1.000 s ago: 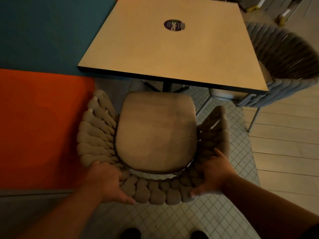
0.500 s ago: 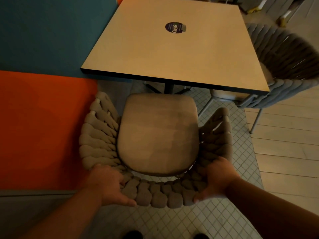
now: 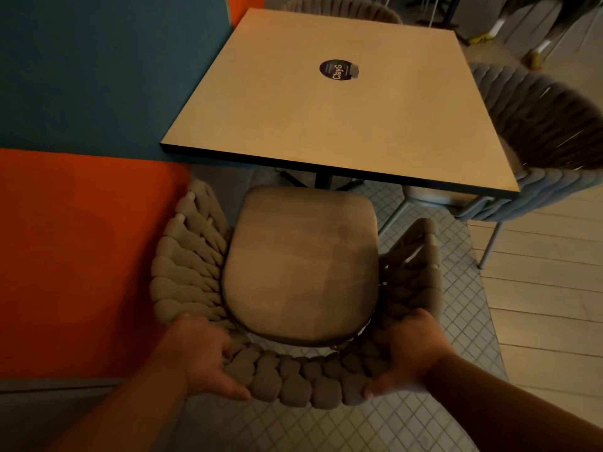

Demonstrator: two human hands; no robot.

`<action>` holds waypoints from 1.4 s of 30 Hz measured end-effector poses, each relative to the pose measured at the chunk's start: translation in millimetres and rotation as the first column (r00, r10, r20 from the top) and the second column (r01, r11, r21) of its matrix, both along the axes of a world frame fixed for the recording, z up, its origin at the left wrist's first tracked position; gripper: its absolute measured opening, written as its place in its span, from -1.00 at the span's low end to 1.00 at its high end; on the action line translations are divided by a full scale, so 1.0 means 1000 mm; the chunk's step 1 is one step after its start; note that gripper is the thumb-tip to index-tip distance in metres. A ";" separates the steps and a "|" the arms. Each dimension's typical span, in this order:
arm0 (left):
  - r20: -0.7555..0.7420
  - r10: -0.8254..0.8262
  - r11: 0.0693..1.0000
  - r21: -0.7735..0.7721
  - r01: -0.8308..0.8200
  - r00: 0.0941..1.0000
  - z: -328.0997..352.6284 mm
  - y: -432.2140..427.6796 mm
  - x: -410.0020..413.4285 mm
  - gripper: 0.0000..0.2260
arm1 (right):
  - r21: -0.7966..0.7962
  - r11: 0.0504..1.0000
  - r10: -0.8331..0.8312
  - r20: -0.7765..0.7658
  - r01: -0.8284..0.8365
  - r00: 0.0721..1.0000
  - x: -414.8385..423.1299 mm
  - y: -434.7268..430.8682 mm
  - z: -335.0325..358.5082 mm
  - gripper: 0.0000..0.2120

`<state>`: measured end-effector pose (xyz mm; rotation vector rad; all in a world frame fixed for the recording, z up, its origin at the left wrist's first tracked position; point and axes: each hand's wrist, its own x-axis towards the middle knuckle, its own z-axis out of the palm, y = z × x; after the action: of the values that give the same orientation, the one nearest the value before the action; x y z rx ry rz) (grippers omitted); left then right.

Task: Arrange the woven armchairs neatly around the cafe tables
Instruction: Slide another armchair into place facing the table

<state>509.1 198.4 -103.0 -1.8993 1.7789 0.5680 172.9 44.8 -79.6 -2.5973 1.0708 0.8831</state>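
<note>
Gripping the curved back of a beige woven armchair (image 3: 300, 269) with both hands, a person stands over it in a dim cafe, the chair facing a square cafe table (image 3: 342, 125) at 12 o'clock. The table's pale top fills the upper middle of the view, its near dark edge lying just above the front of the chair's seat cushion (image 3: 303, 265). At 9 o'clock an orange wall panel (image 3: 75, 256) runs beside the chair's left arm, with a teal panel (image 3: 98, 70) above it at 10 o'clock. A second, grey woven armchair (image 3: 548, 141) sits at the table's right side, at 2 o'clock, its seat tucked partly under the top. Small diamond-pattern tiles (image 3: 434, 321) cover the floor beneath the beige chair. The left hand (image 3: 199, 357), at 7 o'clock, wraps the plaited backrest, fingers curled together over the rim and thumb beneath. The right hand (image 3: 411, 353), at 5 o'clock, clasps the opposite end of the backrest likewise. A round dark sticker (image 3: 337, 70) reading "ClayG" marks the tabletop's centre.
</note>
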 end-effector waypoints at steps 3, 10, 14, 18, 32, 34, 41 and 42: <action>0.018 0.035 0.997 0.073 -0.037 0.999 0.010 0.000 -0.007 0.08 | -0.008 0.997 -0.080 0.065 0.080 0.995 -0.007 0.004 -0.007 -0.18; -0.274 -0.025 1.000 -0.003 0.025 0.961 -0.008 -0.003 -0.117 -0.41 | 0.370 0.392 -0.844 0.509 0.842 0.169 -0.024 -0.030 -0.040 0.04; -0.267 -0.037 0.999 -0.029 0.030 0.963 -0.013 -0.008 -0.124 -0.54 | 0.395 0.400 -0.845 0.509 0.827 0.166 -0.027 -0.035 -0.045 0.07; -0.258 -0.043 0.999 -0.033 0.036 0.965 -0.013 -0.001 -0.130 -0.53 | 0.383 0.407 -0.839 0.515 0.829 0.173 -0.034 -0.032 -0.046 0.03; -0.396 0.316 0.931 -0.046 -0.362 0.862 0.027 0.001 -0.123 -0.22 | 0.123 0.688 -0.704 0.353 0.715 0.617 -0.030 0.004 0.020 0.08; -0.400 0.303 0.896 -0.190 -0.402 0.865 0.065 0.002 -0.117 -0.26 | 0.053 0.798 -0.572 0.381 0.601 0.726 -0.025 0.021 0.052 0.03; -0.292 0.305 0.796 -0.446 -0.411 0.907 0.192 0.009 -0.081 -0.12 | -0.054 0.875 -0.400 0.482 0.482 0.780 -0.022 0.045 0.169 0.00; -0.262 0.300 0.790 -0.472 -0.393 0.917 0.204 0.010 -0.079 -0.09 | -0.067 0.878 -0.383 0.496 0.474 0.779 -0.023 0.047 0.182 0.01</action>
<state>429.6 208.4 101.3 -2.6639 1.8248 0.4088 150.0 91.5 102.3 -2.3437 1.5507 0.0330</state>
